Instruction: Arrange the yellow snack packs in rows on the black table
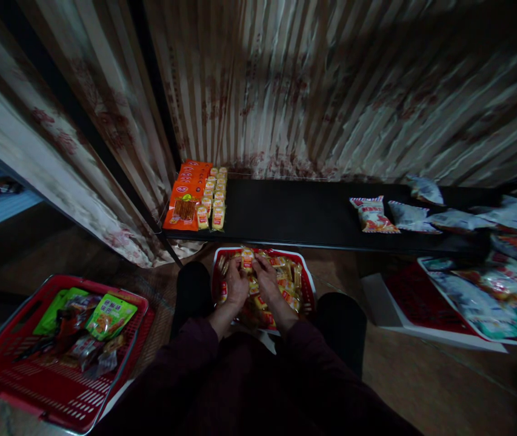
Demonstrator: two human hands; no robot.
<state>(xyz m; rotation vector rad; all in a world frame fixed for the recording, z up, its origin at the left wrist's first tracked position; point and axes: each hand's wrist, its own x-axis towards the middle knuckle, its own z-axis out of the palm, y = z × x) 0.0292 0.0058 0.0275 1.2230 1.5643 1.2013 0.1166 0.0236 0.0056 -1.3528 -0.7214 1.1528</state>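
Both hands are over a red basket with a white rim (310, 281), which stands between the knees and holds many small yellow-and-red snack packets (291, 277). One such packet (247, 259) is between the fingertips of my left hand (237, 284) and my right hand (268, 281), near the basket's far edge. On the black shelf (285, 209) ahead, similar small packets (218, 217) stand in two rows at the left. Beside them, orange snack packs (184, 209) form an overlapping row.
A red basket (76, 396) with green and clear packs sits on the floor at left. White-and-red bags (373, 215) lie along the shelf's right part. Another basket (449, 303) at right is heaped with bags. A patterned curtain (285, 91) hangs behind the shelf.
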